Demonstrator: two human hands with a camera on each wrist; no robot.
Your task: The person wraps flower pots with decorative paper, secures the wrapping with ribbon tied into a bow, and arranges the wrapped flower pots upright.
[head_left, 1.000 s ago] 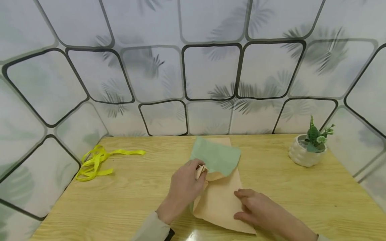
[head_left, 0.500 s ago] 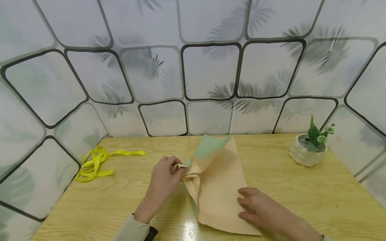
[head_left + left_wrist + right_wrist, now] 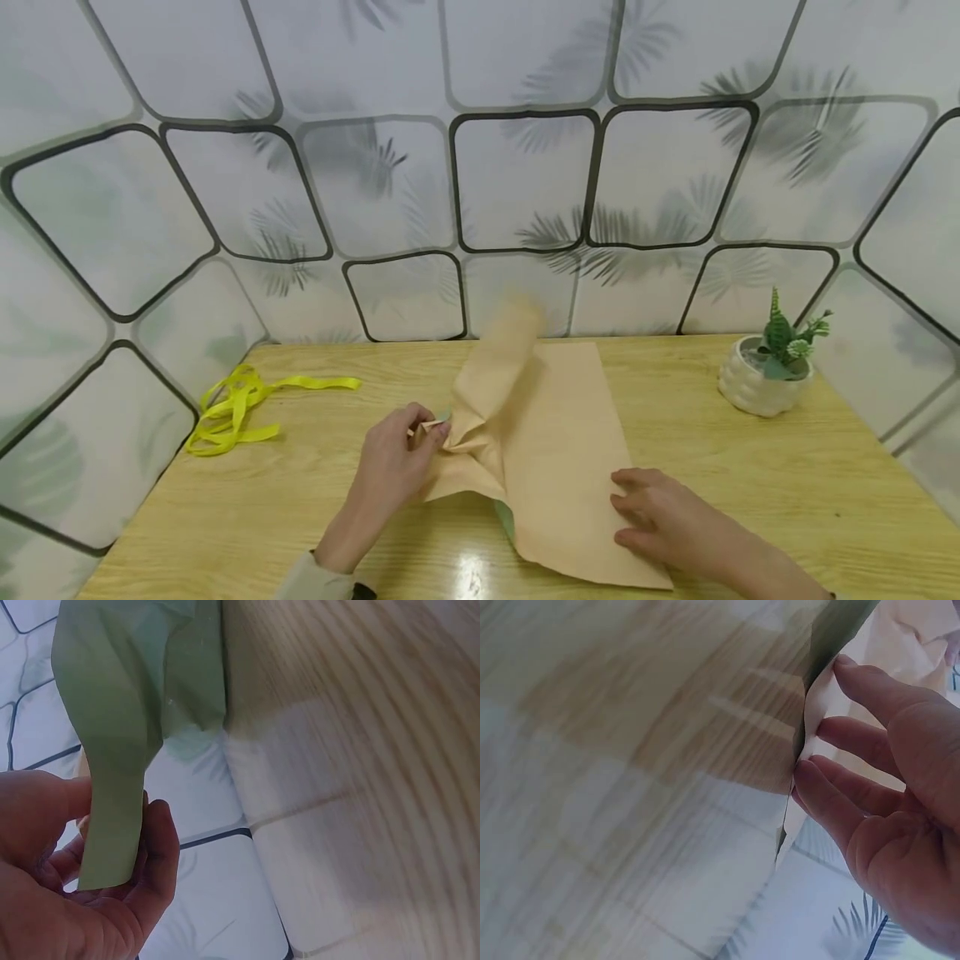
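Observation:
A sheet of wrapping paper (image 3: 562,442), peach on its upper face and green underneath, lies on the table with its left side bunched and lifted. In the head view my left hand (image 3: 393,458) pinches the gathered left edge. A blurred flap of the sheet stands up beyond that hand, in front of the wall. The left wrist view has the green underside (image 3: 127,697) running down between my thumb and fingers. My right hand (image 3: 667,517) rests on the paper's lower right edge with fingers spread and loosely bent. In the right wrist view its fingertips (image 3: 810,772) touch the paper along that edge.
A tangled yellow ribbon (image 3: 238,408) lies at the left of the wooden table (image 3: 750,467). Toward the back right stands a small plant in a white pot (image 3: 761,383). A patterned wall covering (image 3: 525,183) rises at the table's back edge and sides.
My left hand has moved left and slightly down with the pinched edge, turning the green flap over so its peach face shows. My right hand has shifted a little right with the paper.

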